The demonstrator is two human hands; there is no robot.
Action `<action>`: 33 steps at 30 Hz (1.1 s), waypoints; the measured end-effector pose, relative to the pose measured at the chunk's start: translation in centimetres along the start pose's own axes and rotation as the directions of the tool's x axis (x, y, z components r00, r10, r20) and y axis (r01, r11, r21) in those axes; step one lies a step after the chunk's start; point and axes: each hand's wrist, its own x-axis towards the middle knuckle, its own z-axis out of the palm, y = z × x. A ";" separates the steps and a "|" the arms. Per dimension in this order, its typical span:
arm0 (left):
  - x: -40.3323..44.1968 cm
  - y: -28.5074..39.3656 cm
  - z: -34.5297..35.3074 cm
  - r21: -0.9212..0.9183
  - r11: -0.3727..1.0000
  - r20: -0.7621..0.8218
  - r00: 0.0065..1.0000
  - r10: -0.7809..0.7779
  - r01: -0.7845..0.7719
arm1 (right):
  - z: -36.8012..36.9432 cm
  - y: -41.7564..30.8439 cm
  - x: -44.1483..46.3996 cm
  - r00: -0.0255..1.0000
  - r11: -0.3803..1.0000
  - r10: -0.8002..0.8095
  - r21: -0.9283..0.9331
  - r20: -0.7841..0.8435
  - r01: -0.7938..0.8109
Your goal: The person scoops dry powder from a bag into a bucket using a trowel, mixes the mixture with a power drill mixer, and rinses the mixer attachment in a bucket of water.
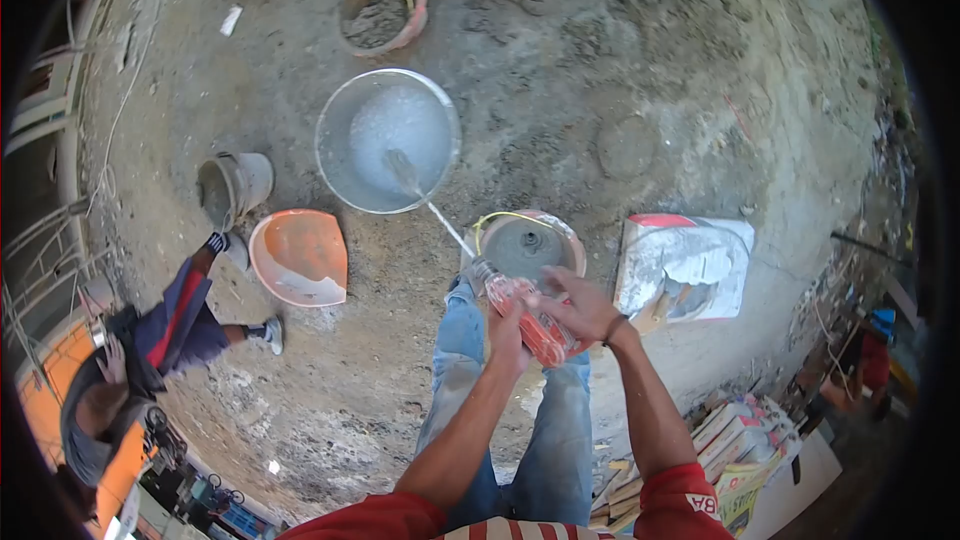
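My left hand (pixel 508 338) is closed around the body of a red, dusty power drill (pixel 535 330). My right hand (pixel 585 308) grips the same drill from the other side. From its chuck a long mixing paddle (pixel 446 224) slants up and left. The paddle's head reaches into a large bucket (pixel 451 162) that holds a whitish, foamy liquid; how deep it goes cannot be made out. Just beyond my hands stands a smaller bucket (pixel 573 243) with a yellow handle and grey contents.
An orange cut-open container (pixel 298 235), a tilted pale bucket (pixel 256 180) and a bucket of mortar (pixel 417 25) stand around. A torn powder-covered bag (pixel 735 240) lies right. Another person (pixel 185 325) is at left; planks (pixel 735 435) lie behind right.
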 end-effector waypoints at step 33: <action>-9.1 -9.2 -13.9 0.904 -0.425 0.096 0.987 0.127 -0.034 | -2.7 53.1 -11.9 -0.028 0.501 0.698 0.516 -0.715 -0.695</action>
